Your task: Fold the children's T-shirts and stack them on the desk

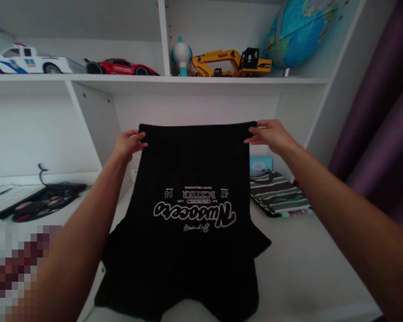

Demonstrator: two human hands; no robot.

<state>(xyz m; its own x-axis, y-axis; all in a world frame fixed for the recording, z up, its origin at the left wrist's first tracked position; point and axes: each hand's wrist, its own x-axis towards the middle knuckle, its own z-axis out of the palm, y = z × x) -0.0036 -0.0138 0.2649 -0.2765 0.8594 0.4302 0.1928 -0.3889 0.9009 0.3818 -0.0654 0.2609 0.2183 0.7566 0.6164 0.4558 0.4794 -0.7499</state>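
I hold up a black T-shirt (pixel 191 214) with white lettering, which reads upside down to me. My left hand (pixel 129 144) pinches its top left corner, and my right hand (pixel 270 135) pinches its top right corner. The top edge is stretched straight between both hands above a white desk (pixel 298 268). The shirt's lower part drapes down onto the desk surface, with the sleeves spread at the sides.
A folded striped garment (pixel 278 196) lies on the desk at the right, before a small blue box (pixel 261 164). Dark items and a cable (pixel 43 203) sit at the left. The shelf above holds toy cars (pixel 121 67), a yellow excavator (pixel 233 62) and a globe (pixel 298 31). Purple curtain (pixel 383 125) hangs right.
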